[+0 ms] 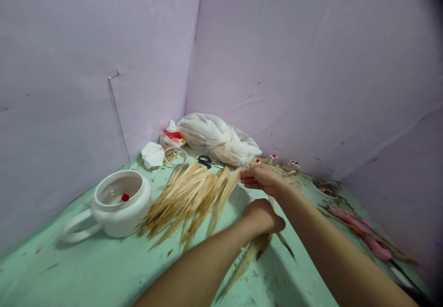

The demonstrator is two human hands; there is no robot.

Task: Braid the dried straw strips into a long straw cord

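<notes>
A pile of pale dried leaf strips (188,196) lies spread on the green table (86,270). My right hand (261,179) reaches to the pile's far right end and pinches the tip of one strip. My left hand (263,215) is closed in a fist around a bundle of dried strips (249,256) that trails down toward me. The fingers of the left hand are turned away from the camera.
A white ceramic pot (116,203) with a handle and a red bit inside stands at left. Black-handled scissors (207,161), a metal ring (175,155), crumpled paper (152,154) and a plastic bag (216,138) sit in the corner. Pink flower stems (360,231) lie at right.
</notes>
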